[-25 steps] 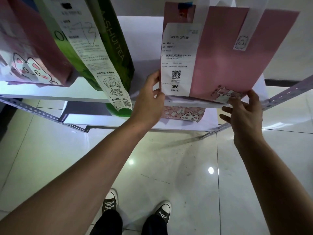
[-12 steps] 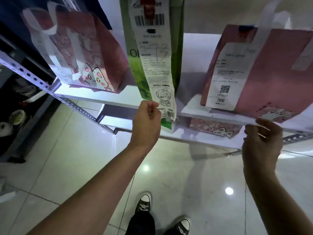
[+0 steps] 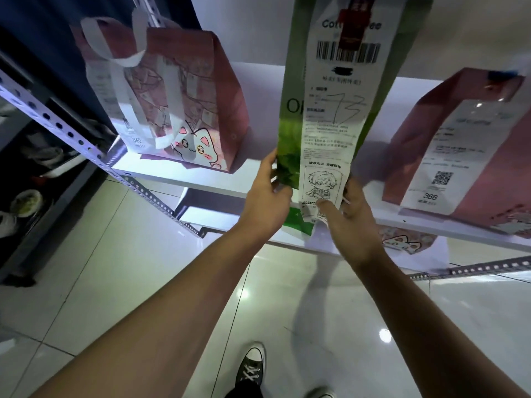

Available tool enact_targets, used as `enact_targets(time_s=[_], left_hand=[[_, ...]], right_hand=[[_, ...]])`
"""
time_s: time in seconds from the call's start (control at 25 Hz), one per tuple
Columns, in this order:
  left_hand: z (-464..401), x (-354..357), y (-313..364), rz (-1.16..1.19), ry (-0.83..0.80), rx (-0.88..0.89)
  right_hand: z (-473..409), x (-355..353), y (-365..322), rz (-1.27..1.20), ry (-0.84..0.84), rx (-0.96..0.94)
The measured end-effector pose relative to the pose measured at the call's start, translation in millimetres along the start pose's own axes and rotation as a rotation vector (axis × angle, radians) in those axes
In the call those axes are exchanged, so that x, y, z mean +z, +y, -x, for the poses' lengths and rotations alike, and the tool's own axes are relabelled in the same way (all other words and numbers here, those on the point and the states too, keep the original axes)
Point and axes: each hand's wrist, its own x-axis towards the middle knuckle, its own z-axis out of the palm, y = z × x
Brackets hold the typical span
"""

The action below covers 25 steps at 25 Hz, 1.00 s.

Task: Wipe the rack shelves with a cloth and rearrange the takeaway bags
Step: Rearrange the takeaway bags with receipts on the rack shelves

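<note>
Both hands gripped the green bag [image 3: 290,150] at frame centre: left hand [image 3: 268,202] on its L edge, right hand [image 3: 349,216] pinching receipt [image 3: 330,124] w/ fingers.

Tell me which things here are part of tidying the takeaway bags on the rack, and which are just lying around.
Part of the job:
- green bag, gripped near its base by the left hand and right hand
- pink cat bag to its left
- pink bag with receipt 366 to its right
- white shelf

Lying about:
- bowl and clutter on the dark rack at far left
- floor tiles
</note>
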Motion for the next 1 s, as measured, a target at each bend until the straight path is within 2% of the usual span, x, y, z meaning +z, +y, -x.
enact_targets(time_s=[0.2, 0.28, 0.56, 0.68, 0.84, 0.92, 1.0], left_hand=[[-24.6, -3.3, -0.3, 0.005, -0.065, 0.022], [-36.7, -1.8, 1.1, 0.001, -0.099, 0.031], [-63.2, 0.9, 9.4, -0.001, -0.169, 0.007], [-58.2, -7.4, 11.9, -0.017, -0.195, 0.023], [-46.7, -46.5, 1.8, -0.031, -0.094, 0.003], [-36.4, -75.2, -15.0, -0.027, -0.011, -0.002], [-27.5, -104.3, -32.6, -0.086, 0.163, -0.029]], right_hand=[[-36.6, 6.7, -6.6, -0.082, 0.092, 0.087], [-55.8, 6.4, -11.3, -0.035, 0.136, 0.116], [-75.1, 8.9, -11.2, 0.033, 0.197, 0.051], [-60.9, 12.2, -9.8, 0.052, 0.282, 0.064], [-7.3, 39.9, -7.2, 0.065, 0.450, 0.117], [25.6, 71.9, -7.8, 0.122, 0.439, 0.114], [41.1, 105.2, -10.4, 0.172, 0.353, 0.060]])
